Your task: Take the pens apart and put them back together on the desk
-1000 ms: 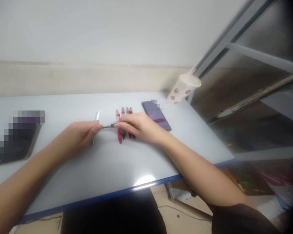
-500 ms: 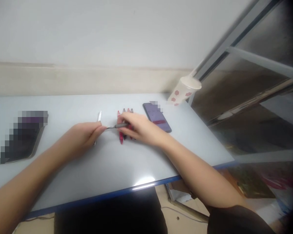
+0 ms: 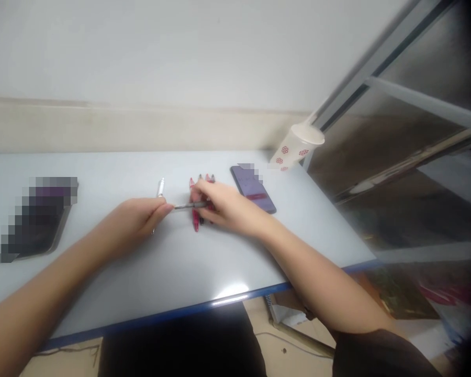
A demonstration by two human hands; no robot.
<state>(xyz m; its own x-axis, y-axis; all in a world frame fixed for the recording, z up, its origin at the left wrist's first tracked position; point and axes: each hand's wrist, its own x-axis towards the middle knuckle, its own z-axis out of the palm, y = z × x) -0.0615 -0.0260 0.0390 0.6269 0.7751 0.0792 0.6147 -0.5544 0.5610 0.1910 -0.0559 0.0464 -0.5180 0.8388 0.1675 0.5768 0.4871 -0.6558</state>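
My left hand [image 3: 147, 214] is closed in a pinch on the left end of a thin grey pen refill [image 3: 183, 206]. My right hand [image 3: 230, 207] has its fingers closed round a darker grey pen part [image 3: 199, 204] at the other end, in line with the refill. Both pieces run level above the table. Beneath my left hand lies a white and silver pen [image 3: 160, 187], its middle hidden by the fingers. Several red and black pens, among them a red pen [image 3: 196, 222], lie side by side under my right hand, partly covered.
A phone [image 3: 255, 191] lies right of the pens, and another dark phone [image 3: 43, 225] rests at the left. Behind stands a white paper cup [image 3: 296, 146] with red flower prints, near the wall. The white table [image 3: 172, 277] has a blue front edge.
The thin section showing between my hands looks longer and darker than before. My hands stay in nearly the same place, and the things on the table have not moved.
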